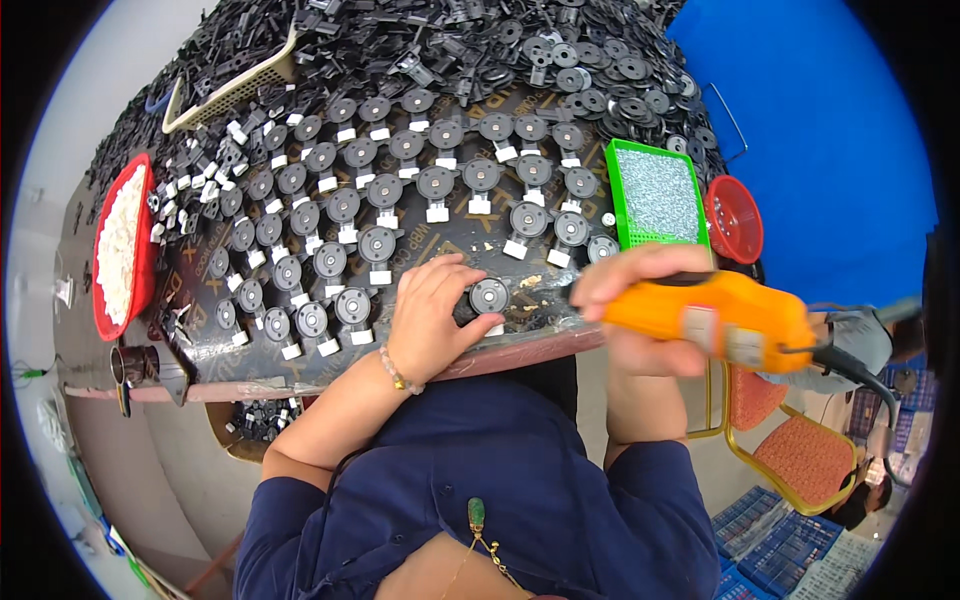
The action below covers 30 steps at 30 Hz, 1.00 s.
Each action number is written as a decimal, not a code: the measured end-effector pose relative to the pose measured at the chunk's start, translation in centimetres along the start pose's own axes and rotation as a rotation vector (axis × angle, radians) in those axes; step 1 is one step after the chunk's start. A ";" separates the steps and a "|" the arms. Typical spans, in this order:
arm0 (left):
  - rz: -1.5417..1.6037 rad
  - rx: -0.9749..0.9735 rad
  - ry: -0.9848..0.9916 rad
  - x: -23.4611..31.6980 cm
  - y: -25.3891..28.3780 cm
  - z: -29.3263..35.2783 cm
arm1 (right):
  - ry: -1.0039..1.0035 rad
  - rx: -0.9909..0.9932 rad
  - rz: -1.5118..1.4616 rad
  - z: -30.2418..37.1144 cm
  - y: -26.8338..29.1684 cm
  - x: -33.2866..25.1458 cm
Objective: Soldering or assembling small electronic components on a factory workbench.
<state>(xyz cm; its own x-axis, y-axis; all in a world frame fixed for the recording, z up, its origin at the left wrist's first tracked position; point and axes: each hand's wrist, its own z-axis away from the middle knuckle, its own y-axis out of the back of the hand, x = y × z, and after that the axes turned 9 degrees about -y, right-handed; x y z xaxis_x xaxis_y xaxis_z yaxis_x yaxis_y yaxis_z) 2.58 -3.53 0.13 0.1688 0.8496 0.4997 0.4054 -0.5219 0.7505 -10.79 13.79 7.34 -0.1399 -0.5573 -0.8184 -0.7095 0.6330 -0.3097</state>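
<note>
Basket, red (145,285), far L on dark table (215,368), filled w/ small white pcs (120,245). Next to it, loose black-&-white parts (205,180); behind those, beige basket (225,97) at edge of big heap of black parts (370,45) running across the back. Box (228,438) below table edge, more black & white pcs inside. Mid-table: rows of round black parts (330,260), each w/ a white block, blocks mostly toward person.

L hand (430,310), beaded bracelet on wrist, lies palm-down near front edge; thumb & index grasping the rim of one round part (489,296), which is flat on table, disc face up, btwn the two hands. R hand (645,305) clenched round orange power tool (740,318), nose end pointing L toward that part, apart from it; tip too dark to make out. Green tray (616,195) w/ silvery bits (658,195) just beyond R hand; red bowl (735,215) to its R. Cable (855,368) off tool's rear. Lower R: chair (805,465), orange seat; another person (850,340) behind.
</note>
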 end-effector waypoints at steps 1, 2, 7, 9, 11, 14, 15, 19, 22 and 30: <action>-0.005 0.003 0.007 -0.1 0.0 0.0 | -0.069 -0.025 -0.023 0.1 -1.3 0.9; 0.004 0.008 0.006 -0.1 0.0 0.1 | -0.072 -0.031 -0.029 0.0 -2.2 1.8; 0.039 0.012 -0.006 -0.2 0.3 0.0 | -0.176 -0.108 -0.062 -0.9 -4.1 4.1; 0.041 0.019 -0.006 -0.3 0.1 0.1 | -0.216 -0.100 -0.050 -1.2 -4.4 4.0; 0.052 0.024 0.001 -0.3 0.1 0.1 | -0.228 -0.114 -0.061 -1.2 -4.2 4.4; 0.077 0.035 0.018 -0.3 -0.1 0.0 | -0.272 -0.144 -0.065 -1.5 -4.8 4.4; 0.079 0.034 0.019 -0.3 -0.1 0.1 | -0.274 -0.143 -0.065 -1.5 -4.9 4.4; 0.059 0.041 0.014 -0.6 -0.3 0.3 | -0.289 -0.182 -0.052 -1.4 -5.3 4.8; 0.043 0.031 0.019 -0.4 -0.1 0.1 | -0.290 -0.145 -0.032 -1.3 -5.1 4.9; 0.002 0.044 -0.033 -0.5 0.1 0.4 | -0.120 0.034 0.000 -2.4 1.7 1.1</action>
<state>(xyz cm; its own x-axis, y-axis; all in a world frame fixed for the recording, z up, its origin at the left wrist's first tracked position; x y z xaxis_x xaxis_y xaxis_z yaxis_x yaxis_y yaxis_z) 2.87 -3.95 -0.23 0.1990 0.8510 0.4860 0.4442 -0.5203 0.7294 -13.79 13.02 7.07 -0.0545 -0.4903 -0.8698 -0.6851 0.6521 -0.3247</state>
